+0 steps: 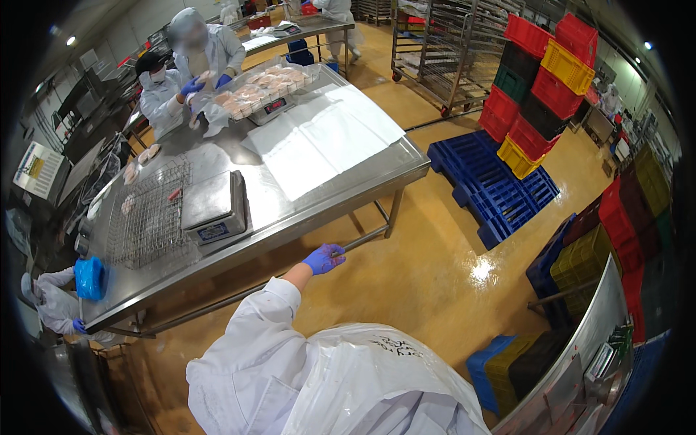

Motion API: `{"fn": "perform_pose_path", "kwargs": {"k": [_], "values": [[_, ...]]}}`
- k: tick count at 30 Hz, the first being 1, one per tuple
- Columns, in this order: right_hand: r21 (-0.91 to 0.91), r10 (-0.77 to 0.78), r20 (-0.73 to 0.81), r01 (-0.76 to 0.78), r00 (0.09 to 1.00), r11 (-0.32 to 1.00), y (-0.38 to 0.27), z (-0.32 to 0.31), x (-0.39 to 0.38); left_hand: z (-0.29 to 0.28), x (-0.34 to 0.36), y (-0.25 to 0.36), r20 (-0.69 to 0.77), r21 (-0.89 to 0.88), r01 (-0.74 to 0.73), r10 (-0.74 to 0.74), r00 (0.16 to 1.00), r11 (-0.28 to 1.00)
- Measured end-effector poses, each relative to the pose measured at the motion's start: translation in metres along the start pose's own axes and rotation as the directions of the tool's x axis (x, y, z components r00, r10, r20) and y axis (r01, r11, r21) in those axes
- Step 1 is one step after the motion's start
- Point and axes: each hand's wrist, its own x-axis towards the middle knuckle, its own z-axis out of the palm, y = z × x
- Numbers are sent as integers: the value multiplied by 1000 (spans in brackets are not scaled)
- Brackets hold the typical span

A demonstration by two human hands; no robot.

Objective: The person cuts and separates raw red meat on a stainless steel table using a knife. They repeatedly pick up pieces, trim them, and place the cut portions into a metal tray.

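Observation:
My left hand point(324, 259), in a purple-blue glove, reaches out over the floor beside the near edge of the steel table point(312, 196). Its fingers are loosely bent and a little apart, with nothing seen in them. A white coat sleeve point(250, 341) covers that arm, and a white plastic apron point(384, 362) covers my front. My right hand is out of sight. Nearest on the table are a boxy scale point(212, 206) with a steel top and a wire rack point(148, 217) holding a few pale meat pieces.
White sheets point(326, 138) lie on the table. Beyond, two people point(181, 72) handle pale meat near a heaped tray point(264, 88) on another scale. Another person point(54, 297) stands at the left. Stacked crates point(536, 94) rise from a blue pallet point(493, 185); more crates point(580, 272) stand right.

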Motion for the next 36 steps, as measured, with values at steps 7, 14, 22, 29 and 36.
{"fn": "perform_pose_path", "kwargs": {"k": [7, 14, 22, 29, 36], "values": [[89, 113, -76, -106, 991, 990, 68, -7, -33, 22, 33, 4, 92, 59, -85, 79, 993, 995], [-522, 337, -23, -299, 941, 799, 305, -1, -185, 90, 146, 20, 279, -93, -252, 268, 922, 963], [693, 963, -261, -682, 65, 234, 329, 139, -427, 311, 73, 270, 756, -179, -762, 583, 297, 622], [702, 965, -211, -663, 152, 258, 312, 140, -449, 440, -143, 430, 564, -665, -734, 736, -374, 137], [864, 954, -173, -428, 243, 265, 287, 100, -470, 530, -344, 469, 331, -909, -416, 581, -744, -14]]}}
